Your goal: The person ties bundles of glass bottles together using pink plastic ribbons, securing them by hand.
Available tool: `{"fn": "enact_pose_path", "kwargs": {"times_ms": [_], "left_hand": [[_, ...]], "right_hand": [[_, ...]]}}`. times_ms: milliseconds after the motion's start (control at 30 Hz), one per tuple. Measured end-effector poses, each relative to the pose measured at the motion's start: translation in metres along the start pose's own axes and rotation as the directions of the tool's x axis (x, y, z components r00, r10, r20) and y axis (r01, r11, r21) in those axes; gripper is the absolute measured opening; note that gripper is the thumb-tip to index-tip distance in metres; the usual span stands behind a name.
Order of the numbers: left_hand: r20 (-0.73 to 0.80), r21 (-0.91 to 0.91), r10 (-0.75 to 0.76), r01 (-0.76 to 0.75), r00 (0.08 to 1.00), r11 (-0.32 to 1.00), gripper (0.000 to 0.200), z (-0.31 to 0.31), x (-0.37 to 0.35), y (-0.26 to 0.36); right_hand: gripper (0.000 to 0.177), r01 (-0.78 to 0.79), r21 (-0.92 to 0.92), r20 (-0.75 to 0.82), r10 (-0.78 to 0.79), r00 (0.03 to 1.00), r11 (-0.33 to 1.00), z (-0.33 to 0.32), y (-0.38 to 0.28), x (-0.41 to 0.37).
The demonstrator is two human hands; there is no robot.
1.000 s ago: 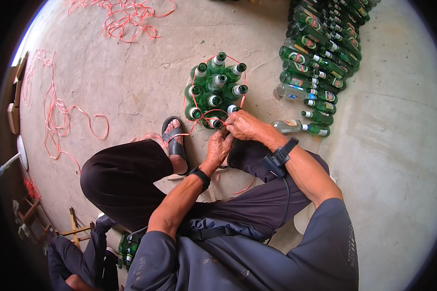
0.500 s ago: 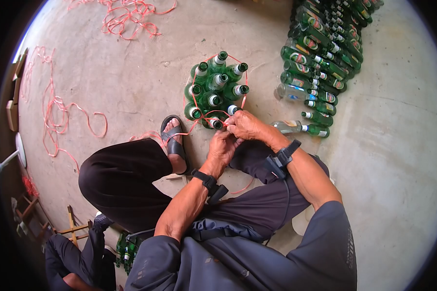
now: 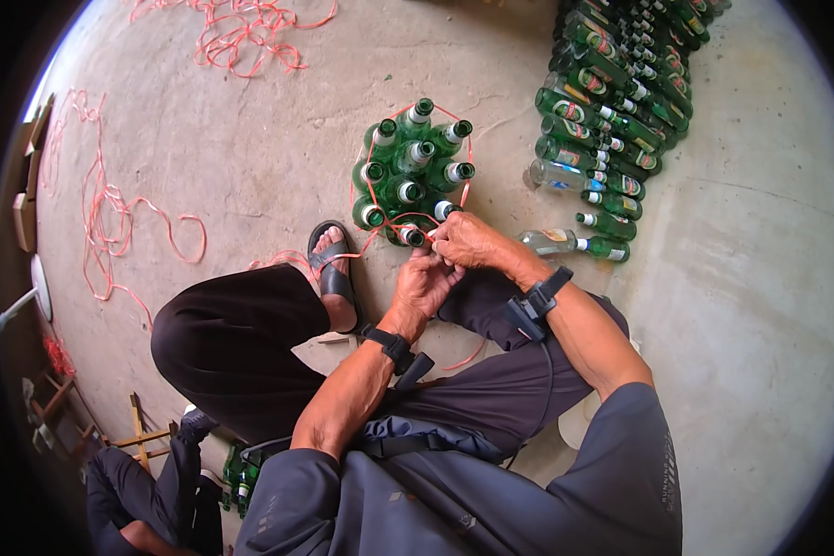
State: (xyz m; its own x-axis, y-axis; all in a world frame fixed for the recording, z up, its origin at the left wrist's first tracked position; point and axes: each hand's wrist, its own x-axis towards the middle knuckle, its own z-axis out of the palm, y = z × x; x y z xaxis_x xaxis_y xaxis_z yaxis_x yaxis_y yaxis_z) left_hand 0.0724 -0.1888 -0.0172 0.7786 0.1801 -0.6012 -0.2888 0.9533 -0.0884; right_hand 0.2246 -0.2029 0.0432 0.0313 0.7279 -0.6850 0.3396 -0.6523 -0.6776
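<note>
Several green glass bottles stand upright in a tight cluster on the floor, necks up. A thin red plastic string loops around them and crosses over the near necks. At the cluster's near edge, my right hand pinches the string with thumb and forefinger. Just below it, palm up, my left hand has its fingers curled in at the same spot, closed on the string. The fingertips overlap there, so the exact crossing of the string is hidden. Each wrist wears a black strap with a small device.
Many green bottles lie stacked on their sides at upper right, with a clear bottle nearby. Tangled red string spreads over the floor at left. My sandalled foot is beside the cluster. Another person's leg shows at lower left.
Both hands stay at the near edge of the bottles, their fingers shifting only slightly on the string. The bottles have not moved.
</note>
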Motion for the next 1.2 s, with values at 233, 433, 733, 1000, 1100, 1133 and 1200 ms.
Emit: {"fn": "enact_pose_path", "kwargs": {"times_ms": [233, 433, 733, 1000, 1100, 1133, 1200], "left_hand": [[-0.017, -0.057, 0.021, -0.022, 1.000, 0.998, 0.043, 0.000, 0.002, -0.002], [0.071, -0.035, 0.002, 0.001, 0.997, 0.999, 0.035, 0.008, -0.005, -0.001], [-0.026, 0.796, -0.052, 0.052, 0.998, 0.604, 0.028, -0.010, -0.011, 0.013], [-0.251, 0.816, -0.025, 0.225, 0.968, 0.533, 0.028, -0.039, -0.002, 0.016], [-0.429, 0.772, -0.032, 0.385, 0.903, 0.505, 0.027, -0.025, 0.004, 0.019], [-0.452, 0.792, -0.010, 0.406, 0.892, 0.457, 0.028, -0.020, 0.006, 0.021], [-0.474, 0.806, 0.013, 0.428, 0.880, 0.410, 0.028, -0.014, 0.002, 0.024]], "right_hand": [[0.023, -0.105, 0.156, 0.034, 0.101, 0.994, 0.982, -0.003, -0.018, -0.009], [0.023, 0.030, 0.069, 0.017, -0.031, 0.999, 0.997, -0.002, -0.010, -0.006], [0.024, -0.117, 0.129, 0.026, 0.115, 0.993, 0.985, -0.006, -0.016, -0.007], [0.024, -0.077, 0.056, -0.075, 0.081, 0.994, 0.995, -0.001, -0.017, -0.010], [0.024, -0.045, -0.017, -0.108, 0.042, 0.993, 0.999, 0.003, -0.014, -0.009], [0.026, -0.010, -0.051, -0.120, 0.004, 0.993, 0.999, 0.005, -0.011, -0.008], [0.026, 0.002, -0.058, -0.130, -0.009, 0.991, 0.998, 0.007, -0.006, -0.006]]}}
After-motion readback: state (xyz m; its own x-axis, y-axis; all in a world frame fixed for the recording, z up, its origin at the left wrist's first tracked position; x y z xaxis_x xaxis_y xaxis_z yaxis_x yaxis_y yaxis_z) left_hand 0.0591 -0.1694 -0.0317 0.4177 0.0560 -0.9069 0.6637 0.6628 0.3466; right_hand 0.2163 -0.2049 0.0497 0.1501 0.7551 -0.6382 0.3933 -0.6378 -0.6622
